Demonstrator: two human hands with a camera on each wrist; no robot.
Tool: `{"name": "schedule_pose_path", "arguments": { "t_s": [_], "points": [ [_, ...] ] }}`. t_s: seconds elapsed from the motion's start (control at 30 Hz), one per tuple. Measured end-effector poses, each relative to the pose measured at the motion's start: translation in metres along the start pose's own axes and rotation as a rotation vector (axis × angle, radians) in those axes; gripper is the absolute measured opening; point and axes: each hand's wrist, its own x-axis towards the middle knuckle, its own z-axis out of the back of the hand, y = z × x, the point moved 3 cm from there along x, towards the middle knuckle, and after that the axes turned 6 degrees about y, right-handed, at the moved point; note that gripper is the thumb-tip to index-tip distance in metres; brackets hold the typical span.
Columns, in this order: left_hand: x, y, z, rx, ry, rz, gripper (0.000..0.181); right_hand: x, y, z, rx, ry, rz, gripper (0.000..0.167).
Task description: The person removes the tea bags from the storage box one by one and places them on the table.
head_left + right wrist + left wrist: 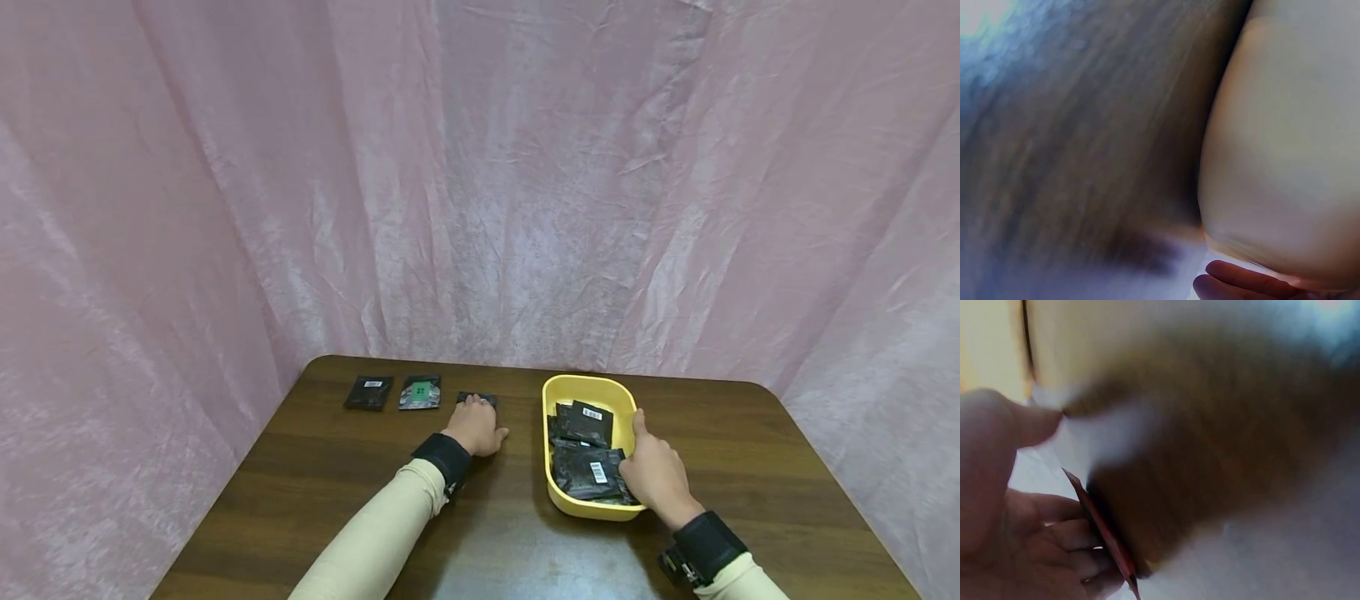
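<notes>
Packet, dark and flat, lies left of the yellow bin, fingers of my left hand resting on it with the thumb spread clear, while my right hand, well apart, grips the bin's right rim. I judge light, even finger pressure best, so it stays in line with the green-labelled packet and black packet farther left of the bin. Wood-grain table runs under the bin, glossy on its near side; pink crushed-velvet curtain hangs behind.

Pale cream sleeves meet wide black wrist straps; the right strap carries a small dark module.
</notes>
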Motion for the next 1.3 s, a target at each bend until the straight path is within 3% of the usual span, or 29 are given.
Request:
{"name": "schedule_pose_path", "arguments": {
  "t_s": [0.2, 0.43, 0.6, 0.87, 1.17, 1.3],
  "points": [
    [0.012, 0.018, -0.006, -0.088, 0.155, 0.021, 0.115, 0.001, 0.002, -0.003, -0.002, 0.003, 0.016, 0.093],
    [0.032, 0.030, -0.020, -0.131, 0.228, 0.004, 0.133, 0.001, 0.002, -0.003, -0.006, 0.002, 0.004, 0.094],
    [0.035, 0.033, -0.023, -0.136, 0.216, 0.004, 0.134, 0.002, 0.003, -0.003, 0.000, 0.005, 0.002, 0.094],
    [0.010, 0.023, -0.006, -0.135, 0.192, 0.004, 0.125, 0.002, 0.003, -0.003, -0.004, 0.006, -0.001, 0.093],
    [0.012, 0.024, -0.008, -0.136, 0.152, -0.011, 0.127, 0.002, 0.003, -0.002, -0.006, 0.008, -0.004, 0.094],
    [0.006, 0.017, 0.000, -0.145, 0.134, -0.035, 0.126, 0.001, 0.002, 0.002, -0.011, 0.003, 0.000, 0.093]
  ]
}}
